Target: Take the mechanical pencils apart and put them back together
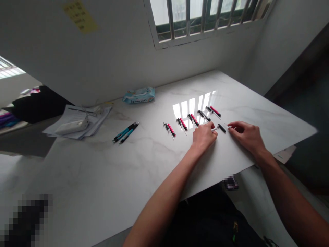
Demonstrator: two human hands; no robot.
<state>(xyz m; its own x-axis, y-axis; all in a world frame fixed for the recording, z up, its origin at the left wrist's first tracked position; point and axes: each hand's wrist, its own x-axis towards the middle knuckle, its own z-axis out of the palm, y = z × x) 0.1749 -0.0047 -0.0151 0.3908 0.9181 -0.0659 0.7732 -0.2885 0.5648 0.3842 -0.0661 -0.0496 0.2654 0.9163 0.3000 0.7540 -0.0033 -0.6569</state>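
On the worktop [141, 168], just left of the right hand [244, 133], here's the black pen part [221, 128], slanting far-left to near-right. Thumb and forefinger there seem to pinch a slim rod [225, 124]; opposite, equally close, the left hand [204, 136], palm down, fingers curled, grips a white piece [214, 129].

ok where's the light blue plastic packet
Head view, left of centre: the light blue plastic packet lies on the white marbled table by the wall, beyond the teal-and-black pens.
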